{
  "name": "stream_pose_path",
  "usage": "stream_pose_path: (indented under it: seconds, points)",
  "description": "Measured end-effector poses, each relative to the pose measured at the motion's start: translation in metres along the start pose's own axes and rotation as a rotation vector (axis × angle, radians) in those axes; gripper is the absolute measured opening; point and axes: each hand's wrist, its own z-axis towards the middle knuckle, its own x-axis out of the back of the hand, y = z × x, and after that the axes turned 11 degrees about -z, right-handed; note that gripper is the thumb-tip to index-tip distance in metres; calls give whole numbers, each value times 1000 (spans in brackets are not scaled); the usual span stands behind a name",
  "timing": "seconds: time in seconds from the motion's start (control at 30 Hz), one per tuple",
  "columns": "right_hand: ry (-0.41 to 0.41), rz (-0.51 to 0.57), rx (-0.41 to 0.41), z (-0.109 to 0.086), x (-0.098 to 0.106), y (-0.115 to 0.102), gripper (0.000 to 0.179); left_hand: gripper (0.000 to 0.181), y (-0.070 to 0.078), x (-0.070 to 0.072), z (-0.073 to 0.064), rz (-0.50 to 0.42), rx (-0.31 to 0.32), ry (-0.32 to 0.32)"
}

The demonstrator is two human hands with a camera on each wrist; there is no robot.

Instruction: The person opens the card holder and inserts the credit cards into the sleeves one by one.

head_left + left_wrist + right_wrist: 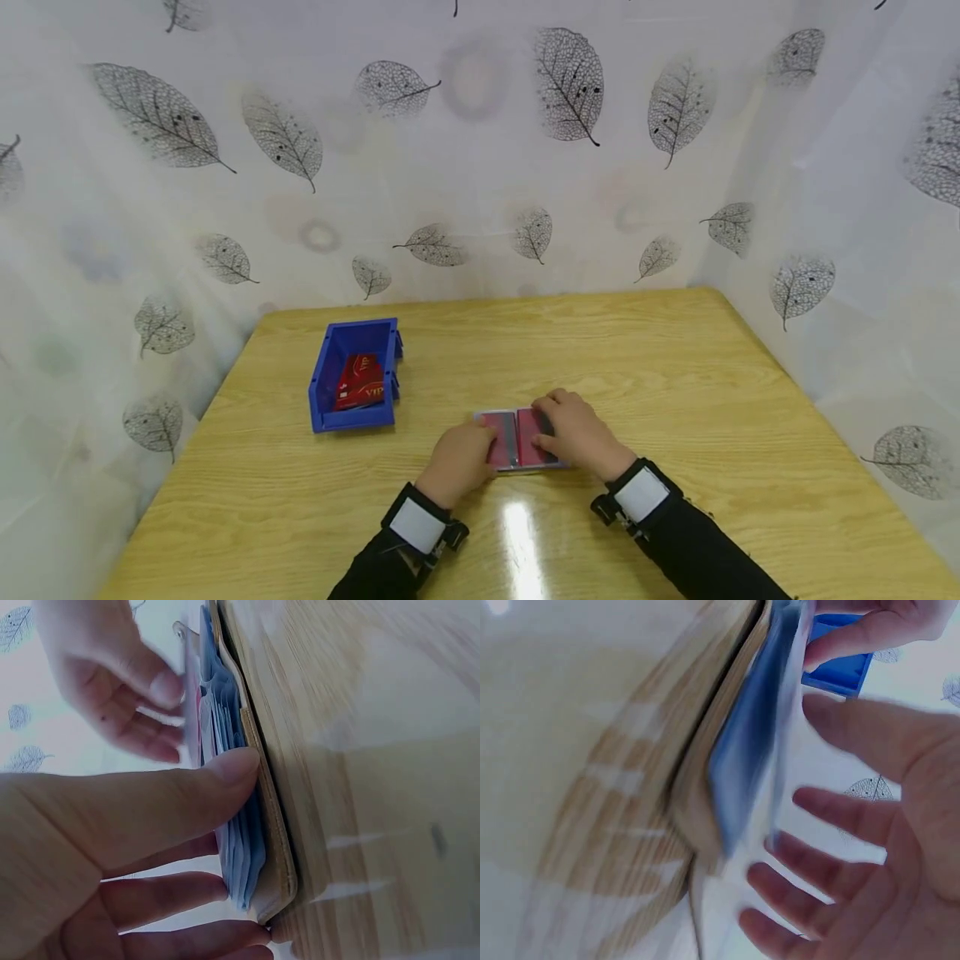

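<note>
A blue bin (354, 375) holding red cards (360, 382) sits at ten o'clock from an open card holder (517, 440) on the wooden table (675, 375). The left hand (456, 460) presses flat on the holder's left half; the right hand (577, 433), fingers loosely spread, touches its right pages.

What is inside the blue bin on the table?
Inside the blue bin lie red cards; the top one shows gold "VIP" lettering. How many cards are stacked, and whatever lies under them, is covered.
</note>
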Motion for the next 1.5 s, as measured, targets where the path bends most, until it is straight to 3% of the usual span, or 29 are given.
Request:
stream_pose_path:
  seconds: [0.23,0.5,0.57,0.7,0.8,1.03,1.17,1.27,1.4,1.5]
  points:
    - [67,123,-60,-1,10,-2,42,28,15,-8,10,34,-10,32]
    - [157,93,0,-2,13,-21,53,29,21,-13,13,39,1,117]
    - [161,79,12,-3,12,-27,57,40,21,-14,13,5,23,122]
    - [136,76,34,-3,8,-38,55,83,20,-15,14,-63,95,102]
    - [129,71,37,-2,3,-42,50,95,17,-16,14,-51,109,108]
    - [113,45,23,-3,-5,-49,37,72,17,-16,11,-47,34,172]
    - [130,18,56,-3,-7,-49,5,36,18,-15,10,-60,4,188]
    - [140,-9,95,-3,-7,-48,26,18,18,-14,8,-64,-12,186]
    - [142,-34,130,-2,-8,-46,26,16,16,-15,7,-102,-27,162]
    - [132,-53,144,-2,-7,-45,23,20,11,-12,7,-187,-16,98]
